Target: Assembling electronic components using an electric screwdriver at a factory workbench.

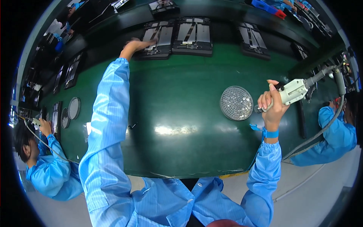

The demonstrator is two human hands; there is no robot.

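Observation:
My right hand point(273, 108) is closed around a white electric screwdriver point(294, 92), its tip pointing left. Just left of that tip lies a round dish point(236, 103) with many small pits holding tiny shiny pieces. My left arm reaches far forward, and my left hand point(134, 46) is at the near left edge of an opened tablet point(160, 38) with its inner parts exposed. Motion smears those fingers, so their grip is unclear. A second opened tablet point(193, 36) sits close beside the first, and a third opened tablet point(252, 39) lies farther right.
The green tabletop point(181, 98) spreads before me. A small dark piece point(132, 126) lies by my left sleeve. Co-workers in blue sit at the left point(53, 170) and right point(332, 128). A cable point(321, 130) hangs at the right. Two more dishes point(74, 108) stand left.

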